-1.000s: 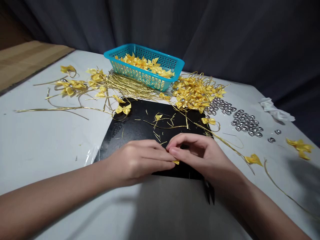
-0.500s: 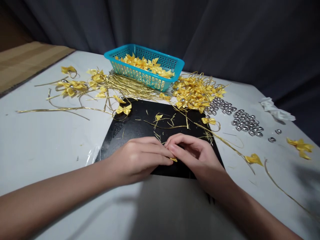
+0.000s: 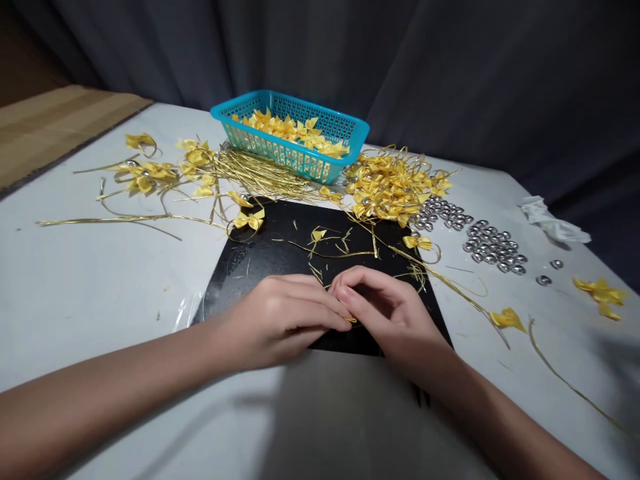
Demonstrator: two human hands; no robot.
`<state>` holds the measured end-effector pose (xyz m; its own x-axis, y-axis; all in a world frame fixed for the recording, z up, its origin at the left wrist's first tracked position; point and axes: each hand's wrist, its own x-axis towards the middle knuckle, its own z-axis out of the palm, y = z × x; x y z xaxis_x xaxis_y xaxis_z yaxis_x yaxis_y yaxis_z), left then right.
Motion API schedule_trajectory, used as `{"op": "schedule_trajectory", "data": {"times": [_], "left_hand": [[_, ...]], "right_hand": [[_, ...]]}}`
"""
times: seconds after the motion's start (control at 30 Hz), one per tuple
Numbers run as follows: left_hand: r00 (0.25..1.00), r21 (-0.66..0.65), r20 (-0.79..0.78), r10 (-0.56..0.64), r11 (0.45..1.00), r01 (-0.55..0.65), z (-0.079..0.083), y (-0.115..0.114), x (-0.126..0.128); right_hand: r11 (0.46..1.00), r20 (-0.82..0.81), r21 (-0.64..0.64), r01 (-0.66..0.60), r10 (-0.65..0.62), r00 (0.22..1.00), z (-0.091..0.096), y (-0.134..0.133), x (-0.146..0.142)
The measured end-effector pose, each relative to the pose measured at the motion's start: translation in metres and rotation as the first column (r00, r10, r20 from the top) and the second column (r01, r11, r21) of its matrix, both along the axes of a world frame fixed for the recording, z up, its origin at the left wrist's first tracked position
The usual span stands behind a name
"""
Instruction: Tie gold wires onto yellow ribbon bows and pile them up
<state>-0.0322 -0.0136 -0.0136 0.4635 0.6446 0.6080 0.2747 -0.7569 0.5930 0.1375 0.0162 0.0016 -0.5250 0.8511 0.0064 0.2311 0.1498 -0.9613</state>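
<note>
My left hand point(image 3: 283, 319) and my right hand point(image 3: 385, 308) meet fingertip to fingertip over the near edge of a black mat point(image 3: 280, 257). Both are closed in a pinch on a small yellow ribbon piece point(image 3: 351, 320), of which only a sliver shows between the fingers. Loose yellow bows point(image 3: 248, 219) and thin gold cord scraps point(image 3: 330, 253) lie on the mat just beyond the hands.
A teal basket point(image 3: 345, 127) of yellow bows stands at the back. A pile of bows with gold loops point(image 3: 390, 185) lies right of it, gold cords point(image 3: 255, 175) left. Silver beads point(image 3: 493, 245) and a crumpled white tissue point(image 3: 550, 223) are at right.
Both hands have shifted slightly left and away from me along the mat's near edge, still pinched together on the yellow piece. Less of the piece shows now.
</note>
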Motion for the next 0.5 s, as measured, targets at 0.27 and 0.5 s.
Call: {"op": "schedule_trajectory", "data": {"times": [0.27,0.5], "left_hand": [[1.0,0.002,0.021,-0.007,1.0,0.007,0.002,0.0,0.002],[0.95,-0.171,-0.086,-0.299,0.944,0.282,-0.006,-0.003,0.002]], "right_hand": [[0.998,-0.084,0.011,0.069,-0.068,0.994,-0.004,-0.011,-0.008],[0.962,-0.302,-0.041,0.27,-0.269,0.915,0.023,0.011,0.006]]}}
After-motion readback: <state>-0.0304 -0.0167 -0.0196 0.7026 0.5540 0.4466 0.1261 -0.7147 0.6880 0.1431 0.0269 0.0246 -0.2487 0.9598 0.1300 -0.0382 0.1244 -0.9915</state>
